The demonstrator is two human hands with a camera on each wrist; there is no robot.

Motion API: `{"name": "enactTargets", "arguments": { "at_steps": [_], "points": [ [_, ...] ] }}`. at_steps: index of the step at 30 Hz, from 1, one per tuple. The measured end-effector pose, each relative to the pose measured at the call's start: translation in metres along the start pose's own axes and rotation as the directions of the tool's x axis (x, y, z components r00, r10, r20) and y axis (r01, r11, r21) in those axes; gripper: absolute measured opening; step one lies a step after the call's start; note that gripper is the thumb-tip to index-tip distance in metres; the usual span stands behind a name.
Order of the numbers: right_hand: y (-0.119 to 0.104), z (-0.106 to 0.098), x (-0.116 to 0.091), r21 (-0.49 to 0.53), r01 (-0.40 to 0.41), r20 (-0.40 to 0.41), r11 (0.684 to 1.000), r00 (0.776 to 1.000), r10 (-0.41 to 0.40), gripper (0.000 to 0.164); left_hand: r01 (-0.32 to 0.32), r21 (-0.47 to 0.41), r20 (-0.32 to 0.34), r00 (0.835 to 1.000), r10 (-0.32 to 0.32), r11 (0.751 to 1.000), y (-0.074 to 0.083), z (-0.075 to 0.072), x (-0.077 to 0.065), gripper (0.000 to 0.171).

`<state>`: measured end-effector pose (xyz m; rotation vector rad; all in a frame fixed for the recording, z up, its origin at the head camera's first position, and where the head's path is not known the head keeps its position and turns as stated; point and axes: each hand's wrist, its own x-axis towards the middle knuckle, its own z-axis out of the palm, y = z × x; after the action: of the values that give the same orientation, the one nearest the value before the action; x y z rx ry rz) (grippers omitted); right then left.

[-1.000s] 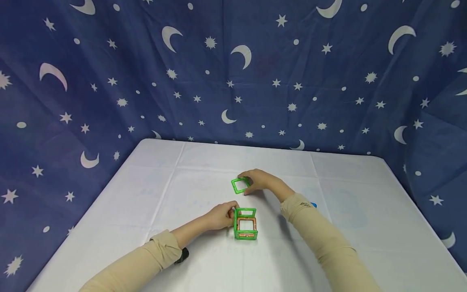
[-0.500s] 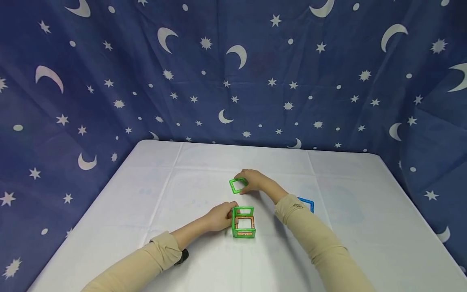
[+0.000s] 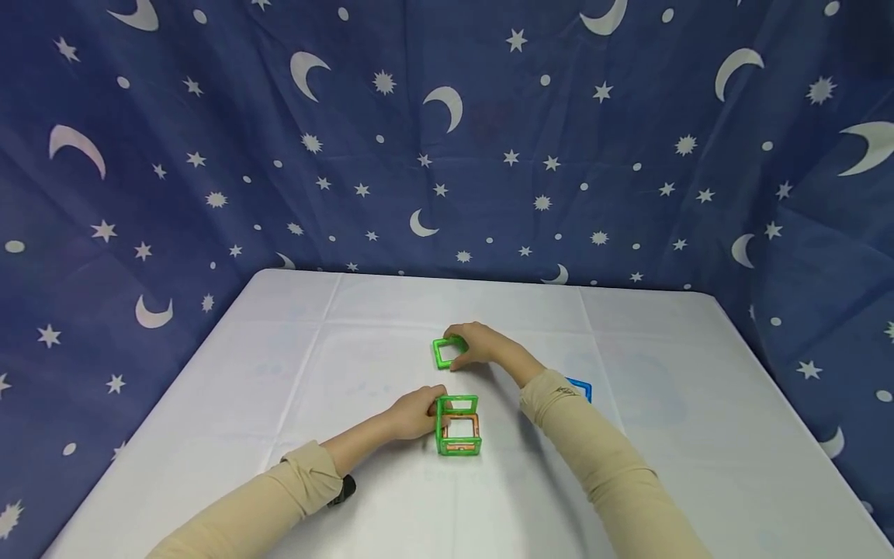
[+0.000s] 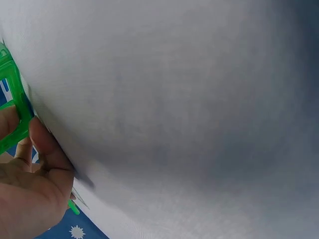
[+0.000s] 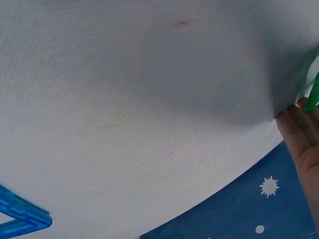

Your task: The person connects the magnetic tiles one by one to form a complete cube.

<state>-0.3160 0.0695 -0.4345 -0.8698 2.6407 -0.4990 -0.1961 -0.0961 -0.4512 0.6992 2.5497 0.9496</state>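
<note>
My left hand (image 3: 414, 413) grips the left side of an open box of square magnetic tiles (image 3: 459, 450), with green frames standing around an orange tile (image 3: 477, 425) at its base. In the left wrist view, thumb and fingers pinch a green frame (image 4: 22, 107) of this box. Farther back, my right hand (image 3: 482, 345) holds a single green square magnetic tile (image 3: 436, 355) between thumb and fingers, low over the table or touching it. Only a sliver of that green tile (image 5: 313, 94) shows in the right wrist view, beside the fingertips (image 5: 281, 119).
A blue magnetic tile (image 3: 582, 383) lies right of the right forearm, partly covered by the sleeve. Beside the left wrist is a black object (image 3: 342, 491). The white-covered table (image 3: 663, 466) ends at a blue curtain with moons and stars (image 3: 489, 140).
The head view has shifted slightly. The green tile in my right hand has tilted to lie flatter. More of the blue tile shows beside the sleeve. My left hand keeps its hold.
</note>
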Motion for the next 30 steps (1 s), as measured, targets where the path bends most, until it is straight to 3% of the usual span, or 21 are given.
{"name": "enactTargets", "arguments": {
  "at_steps": [8,14,22,27,30],
  "points": [
    [0.004,-0.002,-0.008,0.038,0.031,-0.015,0.999,0.999,-0.03,0.059,0.016,0.012,0.01,1.0,-0.016,1.0,0.0,0.001,0.003,0.011],
    [0.006,0.001,-0.017,0.017,0.075,-0.042,0.997,0.996,-0.074,0.059,0.03,-0.006,0.029,0.999,-0.029,1.0,0.002,0.001,0.002,0.012],
    [0.004,0.0,-0.029,-0.05,0.075,-0.075,0.996,0.994,-0.078,0.057,0.058,-0.027,0.018,0.998,-0.057,0.998,0.001,0.001,0.0,0.013],
    [0.005,-0.004,-0.037,-0.06,0.082,-0.138,0.995,0.986,-0.09,0.056,0.075,-0.128,-0.021,0.997,-0.079,0.989,-0.001,-0.001,0.003,0.015],
    [0.006,-0.007,-0.042,-0.068,0.116,-0.174,0.991,0.977,-0.126,0.056,0.085,-0.225,-0.028,0.995,-0.093,0.971,-0.002,-0.003,0.003,0.017]
  ]
}}
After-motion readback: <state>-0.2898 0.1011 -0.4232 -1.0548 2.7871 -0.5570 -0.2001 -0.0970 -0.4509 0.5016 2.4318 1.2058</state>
